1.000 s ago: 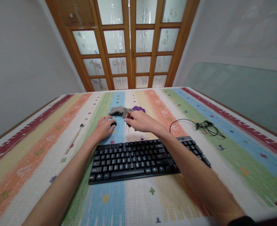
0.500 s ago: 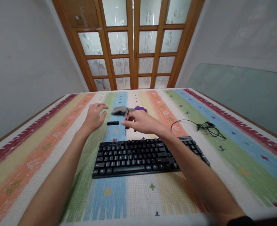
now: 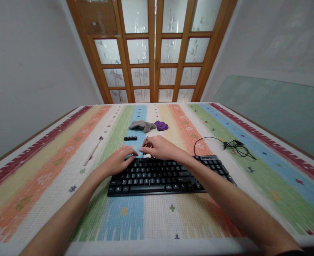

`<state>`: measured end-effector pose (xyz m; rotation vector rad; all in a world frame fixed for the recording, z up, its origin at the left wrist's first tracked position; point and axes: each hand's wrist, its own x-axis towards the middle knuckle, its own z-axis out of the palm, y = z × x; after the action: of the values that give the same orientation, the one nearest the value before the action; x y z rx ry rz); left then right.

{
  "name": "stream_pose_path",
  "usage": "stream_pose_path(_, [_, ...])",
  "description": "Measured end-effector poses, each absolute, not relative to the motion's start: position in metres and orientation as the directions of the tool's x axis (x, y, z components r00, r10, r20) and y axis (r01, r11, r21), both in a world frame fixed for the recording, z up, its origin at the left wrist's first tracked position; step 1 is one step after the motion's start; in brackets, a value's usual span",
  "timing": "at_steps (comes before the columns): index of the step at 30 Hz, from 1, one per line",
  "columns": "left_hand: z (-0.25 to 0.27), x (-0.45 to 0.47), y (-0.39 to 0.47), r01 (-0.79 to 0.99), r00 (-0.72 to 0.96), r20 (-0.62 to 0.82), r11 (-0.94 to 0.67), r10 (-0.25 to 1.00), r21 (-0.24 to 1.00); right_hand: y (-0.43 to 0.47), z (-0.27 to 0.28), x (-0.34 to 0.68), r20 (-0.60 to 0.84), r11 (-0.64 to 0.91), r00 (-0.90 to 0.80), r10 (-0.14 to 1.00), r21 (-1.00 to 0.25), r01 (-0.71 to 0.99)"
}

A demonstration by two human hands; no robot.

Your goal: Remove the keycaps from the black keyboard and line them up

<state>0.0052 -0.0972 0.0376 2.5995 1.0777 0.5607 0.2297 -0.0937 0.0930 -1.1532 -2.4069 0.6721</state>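
The black keyboard (image 3: 151,188) lies in front of me on the striped cloth. My right hand (image 3: 161,148) is closed around a small keycap puller (image 3: 146,141) with thin wire prongs, which point down at the keyboard's upper row. Just left of it, my left hand (image 3: 119,160) rests over the keyboard's top left corner, fingers stretched out and holding nothing. Some keys are hidden beneath both hands and the right forearm. A short row of several loose black keycaps (image 3: 130,138) sits beyond the keyboard.
A grey cloth (image 3: 142,126) and a purple cloth (image 3: 161,125) lie farther back. To the left is a thin brush (image 3: 93,151). The keyboard's coiled cable (image 3: 237,146) lies at the right. The striped tablecloth (image 3: 52,185) covers the table.
My left hand has come down and right, from above the cloth to the keyboard's top left corner. My right hand has lowered the puller onto the upper row. The brush has come into sight.
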Motion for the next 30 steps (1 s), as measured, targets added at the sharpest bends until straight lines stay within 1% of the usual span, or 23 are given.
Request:
stream_pose_path(3, [0.032,0.009,-0.106,0.606,0.627,0.260,-0.670,0.734,0.428,-0.091,0.087,0.235,0.105,0.475,-0.555,0.825,-0.660,0.582])
stream_pose_path(6, [0.028,0.012,-0.109,0.607,0.603,0.289,-0.663,0.743,0.438,-0.086,0.078,0.242,0.020,0.354,-0.556,0.831,-0.790,0.501])
stream_pose_path(8, [0.026,0.013,-0.110,0.603,0.593,0.308,-0.663,0.744,0.443,-0.083,0.071,0.246,-0.003,0.293,-0.549,0.835,-0.843,0.451])
stream_pose_path(12, [0.023,0.014,-0.110,0.603,0.583,0.332,-0.669,0.741,0.434,-0.080,0.058,0.250,0.008,0.246,-0.536,0.844,-0.894,0.374])
stream_pose_path(14, [0.022,0.014,-0.111,0.604,0.583,0.339,-0.673,0.738,0.426,-0.082,0.055,0.250,0.016,0.235,-0.514,0.858,-0.901,0.364])
stream_pose_path(16, [0.021,0.013,-0.111,0.605,0.586,0.341,-0.677,0.735,0.420,-0.085,0.055,0.247,0.043,0.256,-0.491,0.870,-0.890,0.376])
stream_pose_path(18, [0.020,0.013,-0.111,0.606,0.586,0.345,-0.679,0.733,0.414,-0.090,0.057,0.243,0.112,0.340,-0.478,0.871,-0.840,0.422])
stream_pose_path(20, [0.020,0.013,-0.112,0.608,0.586,0.350,-0.682,0.731,0.407,-0.096,0.060,0.237,0.206,0.458,-0.483,0.851,-0.742,0.490])
stream_pose_path(22, [0.019,0.013,-0.112,0.615,0.582,0.352,-0.680,0.733,0.398,-0.103,0.063,0.229,0.259,0.541,-0.508,0.822,-0.635,0.552])
stream_pose_path(24, [0.018,0.013,-0.112,0.625,0.582,0.346,-0.677,0.736,0.389,-0.110,0.065,0.222,0.254,0.587,-0.548,0.797,-0.540,0.603])
stream_pose_path(27, [0.016,0.013,-0.111,0.635,0.578,0.341,-0.672,0.741,0.381,-0.116,0.067,0.212,0.231,0.620,-0.577,0.784,-0.356,0.700])
stream_pose_path(28, [0.016,0.013,-0.111,0.636,0.578,0.339,-0.670,0.742,0.382,-0.116,0.069,0.209,0.216,0.619,-0.581,0.785,-0.312,0.720])
stream_pose_path(30, [0.016,0.012,-0.111,0.640,0.573,0.337,-0.665,0.747,0.385,-0.113,0.071,0.207,0.188,0.614,-0.585,0.789,-0.272,0.741])
